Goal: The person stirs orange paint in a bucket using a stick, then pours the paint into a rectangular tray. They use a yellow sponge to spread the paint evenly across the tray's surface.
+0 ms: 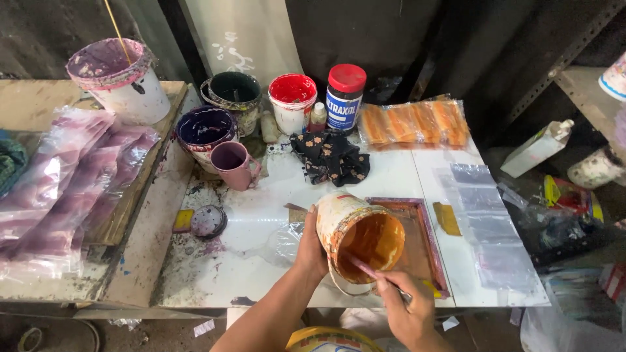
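Left hand (312, 246) gripping tilted orange paint bucket (357, 236), right hand (405, 311) at five o'clock pinching stick (362, 266) inside it, frame (424, 242) beneath, purple mug (233, 164) at ten o'clock.

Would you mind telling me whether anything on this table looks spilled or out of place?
Purple stains smear the white table around the small lid. The left hand tips the orange bucket steeply over the frame.
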